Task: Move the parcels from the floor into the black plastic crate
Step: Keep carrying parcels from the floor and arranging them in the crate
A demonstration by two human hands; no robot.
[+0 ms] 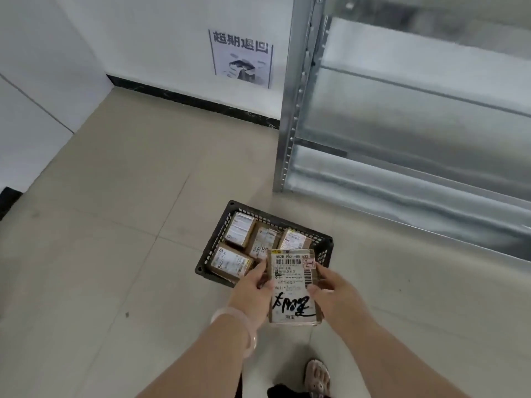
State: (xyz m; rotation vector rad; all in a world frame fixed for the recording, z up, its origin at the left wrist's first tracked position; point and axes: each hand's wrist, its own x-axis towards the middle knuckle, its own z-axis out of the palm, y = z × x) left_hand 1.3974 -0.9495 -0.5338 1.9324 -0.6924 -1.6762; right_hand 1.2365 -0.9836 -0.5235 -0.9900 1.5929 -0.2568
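A black plastic crate (pixel 227 225) with slotted walls stands on the tiled floor and holds several brown cardboard parcels (pixel 231 261) with white labels. I hold one more parcel (pixel 291 282), label up with black handwriting, above the crate's near right corner. My left hand (pixel 253 294) grips its left edge. My right hand (pixel 333 293) grips its right edge, thumb on the label. The held parcel hides part of the crate's near side.
A galvanised metal shelving unit (pixel 402 124) stands at the right, its post close behind the crate. A white wall with a black skirting and a printed notice (pixel 242 58) is at the back. My foot in a sandal (pixel 317 376) shows at the bottom.
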